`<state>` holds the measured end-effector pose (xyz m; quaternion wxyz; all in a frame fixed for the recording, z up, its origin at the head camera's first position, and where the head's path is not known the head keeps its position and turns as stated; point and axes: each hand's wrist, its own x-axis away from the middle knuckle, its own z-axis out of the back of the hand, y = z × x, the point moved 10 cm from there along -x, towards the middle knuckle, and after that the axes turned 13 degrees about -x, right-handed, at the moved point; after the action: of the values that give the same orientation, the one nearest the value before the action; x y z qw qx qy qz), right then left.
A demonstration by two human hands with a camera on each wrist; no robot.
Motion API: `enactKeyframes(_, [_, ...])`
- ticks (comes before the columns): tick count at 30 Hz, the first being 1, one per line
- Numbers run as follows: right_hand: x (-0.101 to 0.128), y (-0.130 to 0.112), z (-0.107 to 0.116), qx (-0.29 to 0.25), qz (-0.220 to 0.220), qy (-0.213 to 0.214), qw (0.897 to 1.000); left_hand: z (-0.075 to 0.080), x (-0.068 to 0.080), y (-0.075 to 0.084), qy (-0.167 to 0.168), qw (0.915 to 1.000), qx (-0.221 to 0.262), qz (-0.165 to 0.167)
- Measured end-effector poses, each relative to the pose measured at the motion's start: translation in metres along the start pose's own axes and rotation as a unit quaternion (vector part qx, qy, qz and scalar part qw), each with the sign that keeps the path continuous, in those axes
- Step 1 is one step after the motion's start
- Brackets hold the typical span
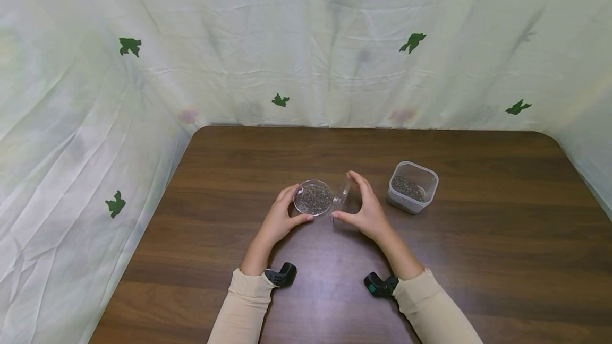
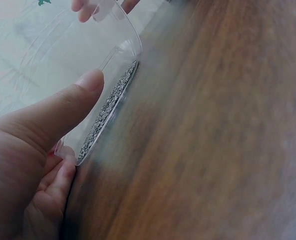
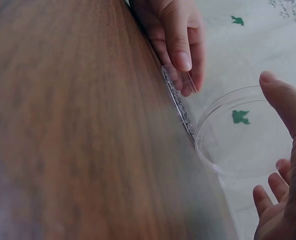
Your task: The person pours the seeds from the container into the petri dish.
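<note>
so the round dish (image 1: 313,198) sits on the table (image 1: 478,259), roughly mid-table and a bit toward the near side, with seeds in it. left hand (image 1: 279,221) is wrapped around the dish's left and near side, thumb touching its near rim. just right of the dish is the clear lid (image 1: 341,198), tilted up on edge and touching the dish's right rim, with the right hand (image 1: 367,211) holding it from the right. further right of the dish, well apart from it, stands a square tub (image 1: 412,187) with more seeds inside. behind the dish, past the table's far edge, hangs the cloth backdrop (image 1: 306,41).
</note>
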<state>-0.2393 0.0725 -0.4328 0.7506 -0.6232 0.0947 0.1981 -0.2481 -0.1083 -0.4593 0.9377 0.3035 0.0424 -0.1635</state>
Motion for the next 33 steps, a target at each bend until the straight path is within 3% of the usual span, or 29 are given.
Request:
enactKeyframes(5, [-0.004, -0.004, -0.005, -0.019, 0.019, -0.006, 1.000, -0.001, 0.000, 0.000, -0.001, 1.0000, -0.007, 0.001])
enactKeyframes(12, [-0.007, 0.025, -0.013, -0.061, 0.017, -0.020, 0.998, -0.001, 0.000, 0.000, 0.001, 1.0000, -0.004, -0.002])
enactKeyframes(19, [-0.009, 0.001, -0.016, -0.098, 0.002, -0.024, 0.995, -0.001, 0.000, -0.001, -0.002, 1.0000, -0.003, 0.003])
enactKeyframes(33, [-0.013, 0.020, -0.027, -0.131, -0.025, -0.055, 0.990, -0.001, 0.001, -0.001, 0.001, 1.0000, 0.000, 0.003])
